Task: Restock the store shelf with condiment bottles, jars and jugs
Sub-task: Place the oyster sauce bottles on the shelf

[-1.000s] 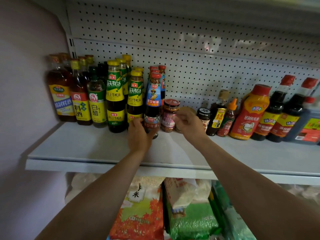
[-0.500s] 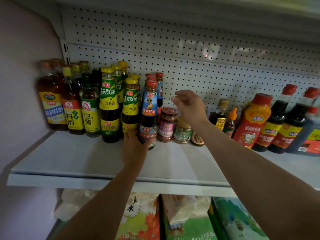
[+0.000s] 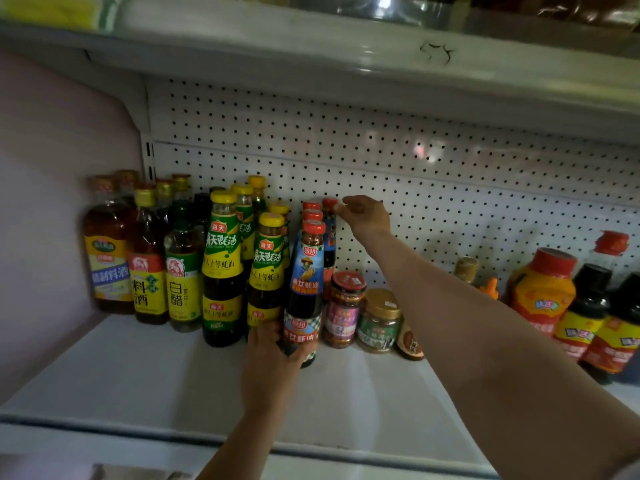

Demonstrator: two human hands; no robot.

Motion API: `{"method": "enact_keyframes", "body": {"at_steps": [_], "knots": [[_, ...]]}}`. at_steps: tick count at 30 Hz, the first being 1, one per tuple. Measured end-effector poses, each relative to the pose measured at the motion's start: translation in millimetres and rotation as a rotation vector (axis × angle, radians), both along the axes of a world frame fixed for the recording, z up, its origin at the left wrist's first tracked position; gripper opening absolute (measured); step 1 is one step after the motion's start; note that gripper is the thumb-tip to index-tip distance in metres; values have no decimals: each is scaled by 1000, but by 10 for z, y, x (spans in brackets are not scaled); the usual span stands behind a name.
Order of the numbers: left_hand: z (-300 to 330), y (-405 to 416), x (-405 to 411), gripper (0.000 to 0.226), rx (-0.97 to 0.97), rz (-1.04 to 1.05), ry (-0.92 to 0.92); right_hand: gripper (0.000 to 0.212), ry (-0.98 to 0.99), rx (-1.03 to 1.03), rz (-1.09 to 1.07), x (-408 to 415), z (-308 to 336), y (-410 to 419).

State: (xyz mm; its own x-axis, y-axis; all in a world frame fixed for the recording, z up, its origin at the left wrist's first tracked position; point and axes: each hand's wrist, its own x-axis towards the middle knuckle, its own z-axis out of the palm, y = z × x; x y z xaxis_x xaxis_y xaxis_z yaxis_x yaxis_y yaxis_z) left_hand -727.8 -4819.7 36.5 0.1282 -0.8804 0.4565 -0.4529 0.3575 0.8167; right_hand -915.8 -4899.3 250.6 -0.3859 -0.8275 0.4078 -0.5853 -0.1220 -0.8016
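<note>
Glass oyster sauce bottle, heavy, breakable: left hand is gripping its base on the shelf, right hand is pinching a rear bottle's red cap.

"白醋" on the green-labelled bottle, probably "料酒" on its yellow-labelled neighbour.

bare shelf front; bottles crowding the back
</note>
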Motion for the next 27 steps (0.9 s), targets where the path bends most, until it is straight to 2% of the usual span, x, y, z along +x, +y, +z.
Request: {"method": "enact_keyframes", "body": {"at_steps": [6,16,27], "knots": [[-4,-4,-1,67,12,-8,-13,57,6,41,59,83,-12,-287],[33,46,-20,66,1,0,51,32,-145,-10,100,43,-66,-450],[25,69,-20,67,4,2,68,34,3,-25,9,-208,-22,-329]]}}
